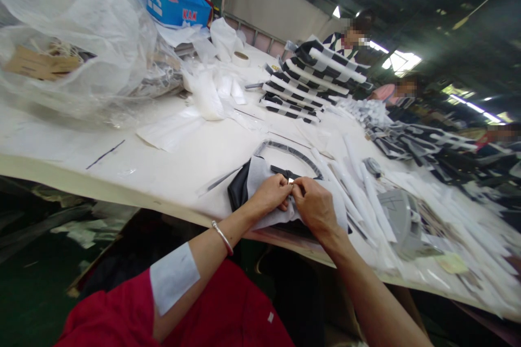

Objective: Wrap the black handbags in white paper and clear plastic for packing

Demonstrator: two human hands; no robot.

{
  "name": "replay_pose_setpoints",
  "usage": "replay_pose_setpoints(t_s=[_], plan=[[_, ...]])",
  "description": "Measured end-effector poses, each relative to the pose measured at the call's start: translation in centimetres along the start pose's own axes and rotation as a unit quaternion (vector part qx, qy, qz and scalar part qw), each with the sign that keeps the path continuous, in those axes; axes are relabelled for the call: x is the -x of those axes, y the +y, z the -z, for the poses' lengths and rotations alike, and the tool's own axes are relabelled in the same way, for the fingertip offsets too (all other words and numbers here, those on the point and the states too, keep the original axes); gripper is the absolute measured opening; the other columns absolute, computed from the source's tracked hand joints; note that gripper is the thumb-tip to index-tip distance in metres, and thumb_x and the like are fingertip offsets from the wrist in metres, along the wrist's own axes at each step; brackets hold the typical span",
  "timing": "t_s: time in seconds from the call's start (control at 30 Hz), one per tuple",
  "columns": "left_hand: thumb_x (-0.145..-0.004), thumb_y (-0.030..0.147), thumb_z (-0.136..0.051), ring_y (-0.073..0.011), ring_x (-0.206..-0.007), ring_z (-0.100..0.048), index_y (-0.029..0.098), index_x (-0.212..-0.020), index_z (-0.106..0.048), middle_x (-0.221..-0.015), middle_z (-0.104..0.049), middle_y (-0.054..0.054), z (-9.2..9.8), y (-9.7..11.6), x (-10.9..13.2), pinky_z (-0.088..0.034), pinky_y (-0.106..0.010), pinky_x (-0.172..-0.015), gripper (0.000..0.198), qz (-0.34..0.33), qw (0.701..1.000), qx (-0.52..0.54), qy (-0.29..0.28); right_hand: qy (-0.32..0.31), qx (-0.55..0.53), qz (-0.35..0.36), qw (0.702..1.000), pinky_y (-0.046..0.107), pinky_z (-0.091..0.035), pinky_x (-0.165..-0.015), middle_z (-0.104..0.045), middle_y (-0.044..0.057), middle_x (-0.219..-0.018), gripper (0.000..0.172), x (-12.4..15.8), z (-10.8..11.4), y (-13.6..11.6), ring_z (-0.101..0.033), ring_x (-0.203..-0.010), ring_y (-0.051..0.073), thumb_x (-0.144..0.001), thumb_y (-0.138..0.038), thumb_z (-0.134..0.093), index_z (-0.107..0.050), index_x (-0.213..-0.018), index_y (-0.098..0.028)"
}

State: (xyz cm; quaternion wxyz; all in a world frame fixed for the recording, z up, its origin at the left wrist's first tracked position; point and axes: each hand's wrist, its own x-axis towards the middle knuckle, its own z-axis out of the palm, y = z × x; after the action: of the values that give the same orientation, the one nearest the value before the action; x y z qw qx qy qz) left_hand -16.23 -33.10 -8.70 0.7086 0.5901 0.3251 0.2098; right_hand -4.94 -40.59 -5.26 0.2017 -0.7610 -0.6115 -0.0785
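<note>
At the table's front edge lies a black bag (240,187) with a white sheet (338,203) over it. The bag's dark handle (291,150), which looks wrapped in clear film, arches away from me. My left hand (271,194) and my right hand (315,203) meet fingertip to fingertip over the bag's upper edge, both closed in a pinch. Just beyond the fingers a short black strip (280,172) and a tiny pale piece show. What exactly sits between the fingertips is too small and covered to make out.
Clear plastic bags (122,54) and a blue box (175,2) stand at the back left. A tape roll (240,58) lies near a stack of black-and-white checked bags (301,87). White strips (376,200) and a grey tape dispenser (401,219) are on the right. Several people sit beyond.
</note>
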Motion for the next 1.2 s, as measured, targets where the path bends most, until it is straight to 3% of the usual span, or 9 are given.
replay_pose_setpoints(t_s=[0.13,0.27,0.4,0.63,0.77,0.93,1.03,1.13,1.2], plan=[[-0.082,0.017,-0.055,-0.0112,-0.04,-0.055,0.02,-0.074,-0.046,-0.047,-0.055,0.007,0.0,0.1,0.1,-0.043,-0.019,-0.043,0.013,0.008,1.0,0.002,-0.003,-0.044,-0.128,-0.116,0.984,0.032,-0.047,-0.066,-0.069,0.005,-0.071,0.016,0.0,0.6,0.4,-0.064,-0.067,0.02,-0.083,-0.029,-0.052,-0.065,-0.082,-0.02],[-0.08,0.013,-0.054,-0.0104,-0.04,-0.054,0.02,-0.074,-0.047,-0.047,-0.053,0.007,-0.1,0.3,0.3,-0.044,-0.018,-0.044,0.012,0.007,1.0,0.0,-0.005,-0.1,-0.343,-0.246,0.901,0.027,-0.047,-0.053,-0.067,0.001,-0.066,0.019,-0.2,1.0,0.8,-0.063,-0.058,0.017,-0.076,-0.038,-0.062,-0.064,-0.079,-0.019],[-0.077,0.011,-0.056,-0.0092,-0.04,-0.053,0.019,-0.073,-0.047,-0.047,-0.052,0.008,-0.2,0.0,0.2,-0.043,-0.017,-0.044,0.013,-0.01,1.0,-0.014,0.002,-0.049,-0.437,-0.277,0.855,0.023,-0.043,-0.049,-0.065,0.0,-0.065,0.019,-1.2,1.3,1.4,-0.059,-0.058,0.014,-0.068,-0.034,-0.069,-0.063,-0.077,-0.018],[-0.078,0.015,-0.057,-0.0085,-0.042,-0.053,0.018,-0.074,-0.05,-0.051,-0.053,0.007,0.1,-0.6,0.0,-0.045,-0.018,-0.044,0.01,-0.013,0.999,0.031,-0.012,-0.018,-0.488,-0.282,0.826,0.023,-0.042,-0.05,-0.066,0.001,-0.078,0.028,-2.3,2.7,3.3,-0.057,-0.059,0.012,-0.068,-0.039,-0.076,-0.062,-0.082,-0.019],[-0.082,0.02,-0.059,-0.007,-0.042,-0.053,0.017,-0.074,-0.053,-0.054,-0.054,0.006,0.5,-0.3,0.4,-0.046,-0.017,-0.046,0.011,0.0,0.997,0.08,-0.019,-0.087,-0.517,-0.256,0.812,0.025,-0.044,-0.051,-0.066,0.004,-0.08,0.032,-0.2,5.4,2.9,-0.058,-0.061,0.013,-0.072,-0.047,-0.074,-0.064,-0.084,-0.018],[-0.088,0.026,-0.056,-0.0064,-0.04,-0.053,0.015,-0.069,-0.054,-0.053,-0.056,0.004,0.6,-0.3,0.3,-0.043,-0.016,-0.042,0.022,0.006,0.996,0.091,-0.011,-0.363,-0.432,-0.096,0.82,0.028,-0.05,-0.067,-0.068,0.006,-0.083,0.028,3.8,9.1,-0.5,-0.063,-0.073,0.016,-0.091,-0.042,-0.059,-0.072,-0.083,-0.019],[-0.088,0.026,-0.056,-0.0058,-0.038,-0.051,0.015,-0.07,-0.055,-0.053,-0.056,0.004,0.6,-0.5,0.1,-0.042,-0.016,-0.042,0.022,0.012,0.995,0.1,-0.012,-0.374,-0.357,-0.001,0.856,0.026,-0.048,-0.08,-0.066,0.004,-0.096,0.013,6.1,9.2,-2.2,-0.063,-0.088,0.015,-0.086,-0.019,-0.06,-0.071,-0.079,-0.021],[-0.088,0.026,-0.058,-0.006,-0.038,-0.051,0.015,-0.07,-0.054,-0.052,-0.056,0.004,0.6,-0.5,0.1,-0.043,-0.017,-0.043,0.022,0.008,0.994,0.104,-0.016,-0.382,-0.308,0.036,0.871,0.026,-0.047,-0.087,-0.066,0.003,-0.107,0.035,7.9,8.5,-2.8,-0.062,-0.097,0.015,-0.082,-0.007,-0.054,-0.069,-0.108,-0.027],[-0.088,0.027,-0.059,-0.006,-0.038,-0.051,0.015,-0.069,-0.054,-0.052,-0.055,0.005,0.6,-0.5,0.2,-0.044,-0.017,-0.043,0.022,0.008,0.994,0.104,-0.014,-0.428,-0.284,0.022,0.857,0.024,-0.049,-0.081,-0.07,0.0,-0.098,0.043,8.7,8.3,-2.8,-0.064,-0.088,0.015,-0.082,-0.01,-0.057,-0.066,-0.119,-0.03]])
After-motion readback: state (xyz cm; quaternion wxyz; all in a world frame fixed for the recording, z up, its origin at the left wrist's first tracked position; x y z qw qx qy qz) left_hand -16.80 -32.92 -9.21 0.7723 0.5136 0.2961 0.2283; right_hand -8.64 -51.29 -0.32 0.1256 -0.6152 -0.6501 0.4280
